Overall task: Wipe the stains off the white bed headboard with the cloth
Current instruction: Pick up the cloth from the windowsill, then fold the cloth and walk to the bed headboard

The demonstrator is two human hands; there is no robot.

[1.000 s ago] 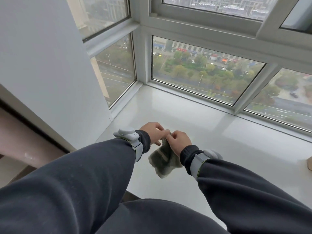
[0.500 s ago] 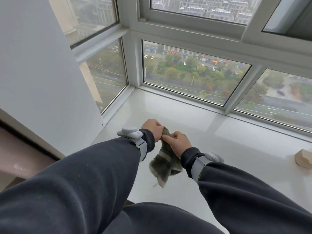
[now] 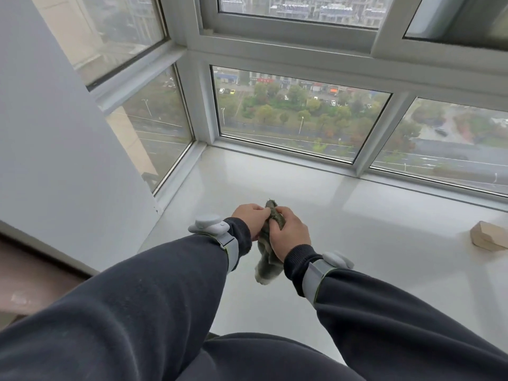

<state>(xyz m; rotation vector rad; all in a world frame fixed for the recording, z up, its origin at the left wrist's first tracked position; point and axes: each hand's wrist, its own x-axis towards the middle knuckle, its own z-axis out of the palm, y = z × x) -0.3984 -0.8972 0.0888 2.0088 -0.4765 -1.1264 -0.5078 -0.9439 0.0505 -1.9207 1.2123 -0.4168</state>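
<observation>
A grey-green striped cloth (image 3: 268, 266) hangs bunched between my two hands above the white window ledge. My left hand (image 3: 251, 218) pinches its upper end from the left. My right hand (image 3: 290, 235) grips the same end from the right, with a tuft of the cloth sticking up between the fingers. The lower end dangles free under my right wrist. Both forearms wear dark sleeves and grey wrist devices. No bed headboard is in view.
The wide white ledge (image 3: 371, 221) runs under a bay of windows (image 3: 297, 119) that look down on a street. A white wall (image 3: 55, 147) stands at the left. A small beige block (image 3: 488, 239) lies on the ledge at the right edge.
The cloth has been gathered from a loose hanging sheet into a narrower bunch. My hands have come closer together and the view has shifted slightly.
</observation>
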